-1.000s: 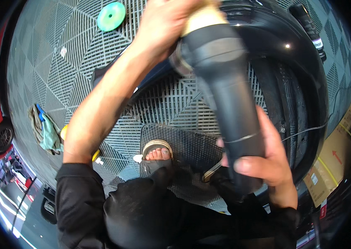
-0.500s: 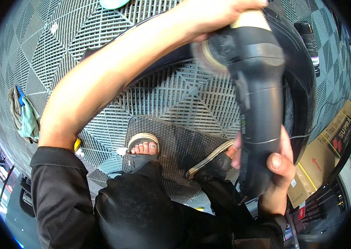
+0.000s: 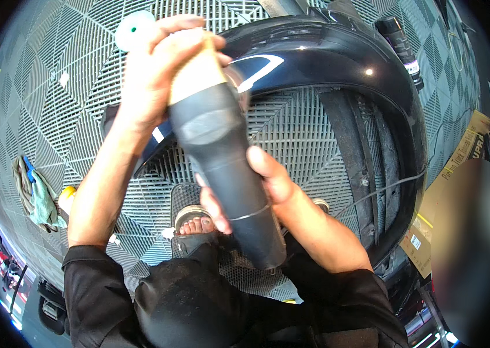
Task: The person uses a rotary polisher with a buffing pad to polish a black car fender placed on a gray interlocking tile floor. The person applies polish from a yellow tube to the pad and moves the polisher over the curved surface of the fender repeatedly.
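Note:
I hold a black power polisher (image 3: 216,148) with a cream-coloured head cover, tilted across the middle of the view. My left hand (image 3: 161,72) is wrapped over the cream head end, its fingers reaching over the top. Lower down, my right hand (image 3: 268,180) grips the body, thumb on one side and fingers on the other. The polisher's pad is mostly hidden behind the tool and blurred. Beyond it lies a glossy, dark, curved car fender (image 3: 320,55), and the head sits close to its left part; whether the pad touches it I cannot tell.
A pale green round pad (image 3: 135,30) lies on the grey grid floor at the far left. A black bottle (image 3: 398,49) is beyond the fender. Cloths (image 3: 39,194) and a yellow-topped bottle (image 3: 67,199) lie left. A cardboard box (image 3: 425,246) and a thin cable (image 3: 390,184) are right.
Both hands have carried the polisher from the right side over to the left, and it now tilts the other way. More of the fender's glossy surface shows.

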Tool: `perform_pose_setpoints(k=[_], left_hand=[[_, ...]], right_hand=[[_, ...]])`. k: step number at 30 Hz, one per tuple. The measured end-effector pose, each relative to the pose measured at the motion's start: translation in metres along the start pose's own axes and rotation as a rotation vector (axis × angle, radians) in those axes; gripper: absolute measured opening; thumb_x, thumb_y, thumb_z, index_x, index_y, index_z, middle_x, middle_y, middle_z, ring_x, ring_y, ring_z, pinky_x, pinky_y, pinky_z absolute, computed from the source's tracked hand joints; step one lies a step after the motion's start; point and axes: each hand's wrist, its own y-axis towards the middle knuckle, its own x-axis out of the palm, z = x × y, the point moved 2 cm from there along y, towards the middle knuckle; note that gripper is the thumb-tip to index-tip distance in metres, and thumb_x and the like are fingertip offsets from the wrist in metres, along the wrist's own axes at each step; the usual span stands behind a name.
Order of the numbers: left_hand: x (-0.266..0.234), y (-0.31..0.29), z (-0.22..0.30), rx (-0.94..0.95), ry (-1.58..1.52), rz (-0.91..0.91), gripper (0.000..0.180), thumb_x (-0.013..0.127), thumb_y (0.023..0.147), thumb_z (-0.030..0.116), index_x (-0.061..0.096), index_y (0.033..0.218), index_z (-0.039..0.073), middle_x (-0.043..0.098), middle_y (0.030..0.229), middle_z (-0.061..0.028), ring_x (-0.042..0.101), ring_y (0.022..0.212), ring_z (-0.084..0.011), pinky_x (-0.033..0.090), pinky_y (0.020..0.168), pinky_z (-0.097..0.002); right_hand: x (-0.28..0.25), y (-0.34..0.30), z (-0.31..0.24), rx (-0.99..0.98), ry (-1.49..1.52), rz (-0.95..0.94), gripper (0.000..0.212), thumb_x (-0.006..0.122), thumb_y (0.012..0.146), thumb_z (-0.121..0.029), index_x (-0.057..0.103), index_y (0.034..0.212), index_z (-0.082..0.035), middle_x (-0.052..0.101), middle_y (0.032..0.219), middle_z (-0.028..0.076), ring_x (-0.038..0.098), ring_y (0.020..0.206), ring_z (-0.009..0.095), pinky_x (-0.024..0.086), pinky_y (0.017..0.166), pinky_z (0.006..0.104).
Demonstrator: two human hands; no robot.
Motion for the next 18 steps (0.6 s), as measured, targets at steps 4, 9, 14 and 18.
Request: perform_pose_setpoints(k=[4, 9, 14, 18], left_hand=[[0.044, 0.029, -0.009, 0.289, 0.314, -0.153, 0.043, 0.071, 0.097, 0.022, 0.06, 0.129, -0.006, 0.071, 0.118, -0.0193, 0.073, 0.105, -0.0248, 0.06, 0.089, -0.0367], [0.057, 0.046, 0.0, 0.167, 0.09, -0.15, 0.067, 0.062, 0.103, 0.041, 0.045, 0.148, -0.005, 0.06, 0.135, -0.0243, 0.059, 0.123, -0.0273, 0.047, 0.107, -0.0374], [-0.135, -0.052, 0.058, 0.435, 0.635, 0.52, 0.05, 0.071, 0.099, 0.026, 0.057, 0.136, -0.005, 0.069, 0.124, -0.0189, 0.068, 0.117, -0.0237, 0.052, 0.101, -0.0365], [-0.261, -0.227, 0.053, 0.14, 1.27, 1.075, 0.083, 0.08, 0.09, 0.04, 0.045, 0.149, -0.005, 0.046, 0.153, -0.0272, 0.046, 0.143, -0.0361, 0.038, 0.117, -0.0454]], right_hand=[[0.012, -0.037, -0.025, -0.121, 0.083, -0.036, 0.102, 0.07, 0.089, -0.065, 0.034, 0.15, 0.008, 0.067, 0.101, 0.028, 0.073, 0.079, 0.037, 0.063, 0.067, 0.0431], [0.036, -0.091, -0.067, -0.359, 0.052, 0.027, 0.119, 0.069, 0.092, -0.064, 0.003, 0.162, 0.007, 0.058, 0.097, 0.027, 0.066, 0.078, 0.037, 0.058, 0.07, 0.0479], [0.035, -0.12, -0.098, -0.332, -0.111, 0.005, 0.103, 0.07, 0.097, -0.05, 0.007, 0.166, -0.006, 0.058, 0.098, 0.014, 0.063, 0.075, 0.026, 0.054, 0.066, 0.0402], [0.026, -0.112, -0.094, -0.308, -0.154, -0.008, 0.103, 0.07, 0.096, -0.049, 0.007, 0.166, -0.006, 0.058, 0.095, 0.014, 0.063, 0.072, 0.026, 0.055, 0.062, 0.0391]])
